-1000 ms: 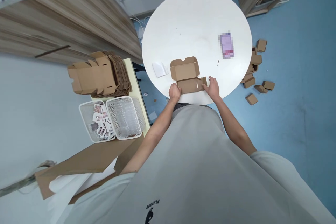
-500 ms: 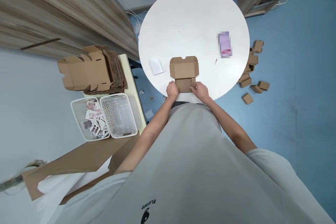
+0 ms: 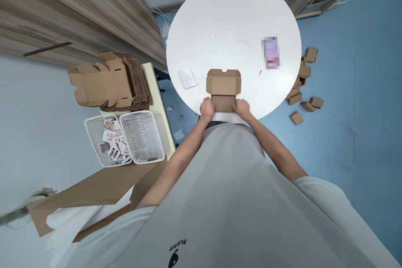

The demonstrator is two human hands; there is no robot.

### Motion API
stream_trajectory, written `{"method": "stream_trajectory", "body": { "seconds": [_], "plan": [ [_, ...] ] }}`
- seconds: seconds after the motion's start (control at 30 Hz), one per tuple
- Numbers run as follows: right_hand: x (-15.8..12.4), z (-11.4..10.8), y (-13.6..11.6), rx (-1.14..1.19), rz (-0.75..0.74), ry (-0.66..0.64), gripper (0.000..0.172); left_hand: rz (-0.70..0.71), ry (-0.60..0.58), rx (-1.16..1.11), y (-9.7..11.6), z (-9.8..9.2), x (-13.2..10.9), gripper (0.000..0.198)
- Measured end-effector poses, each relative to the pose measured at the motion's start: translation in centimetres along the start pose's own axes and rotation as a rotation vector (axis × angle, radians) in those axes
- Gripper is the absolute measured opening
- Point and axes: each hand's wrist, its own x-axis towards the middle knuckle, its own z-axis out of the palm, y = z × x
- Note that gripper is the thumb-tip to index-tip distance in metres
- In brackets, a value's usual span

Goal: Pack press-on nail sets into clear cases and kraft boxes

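A small brown cardboard box [image 3: 223, 85] rests at the near edge of the round white table [image 3: 232, 12], its lid flap raised away from me and its tray part facing up. My left hand [image 3: 207, 109] is closed on the left side wall of the box. On the opposite side, my right hand [image 3: 242, 109] grips the right wall, thumb at the inner edge. Nothing shows inside the box. A white packet [image 3: 187, 79] lies on the table left of the box, and a blurred-out purple item [image 3: 271, 52] lies to the right.
On a side table to the left stand a stack of flat cardboard blanks [image 3: 106, 83], a white basket of printed cards [image 3: 102, 150] and a basket of clear plastic pieces [image 3: 160, 150]. A large open carton [image 3: 103, 188] is nearer me. Several folded boxes [image 3: 295, 118] lie on the floor at right.
The right side flap, which stuck into the box under my right hand, is now folded against the wall. My right hand has shifted slightly outward. The view has moved a little.
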Motion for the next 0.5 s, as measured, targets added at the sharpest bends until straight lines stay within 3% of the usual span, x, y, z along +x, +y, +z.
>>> {"method": "stream_trajectory", "body": {
  "seconds": [0.17, 0.3, 0.4, 0.5],
  "plan": [
    [0.1, -0.3, -0.4, -0.034, 0.005, -0.011, 0.035, 0.012, 0.003, -0.001, -0.3, 0.3, -0.2, 0.03],
    [-0.2, -0.2, 0.6, -0.037, 0.036, 0.028, 0.045, 0.092, 0.003, -0.071, -2.1, -0.2, -0.3, 0.027],
    [-1.1, -0.8, 1.9, 0.005, 0.092, 0.08, 0.065, 0.03, 0.135, -0.175, -4.2, -2.0, 1.3, 0.037],
    [-2.5, -1.7, 3.4, 0.061, 0.135, 0.123, 0.073, -0.138, 0.301, -0.219, -5.9, -4.9, 4.7, 0.04]
  ]
}}
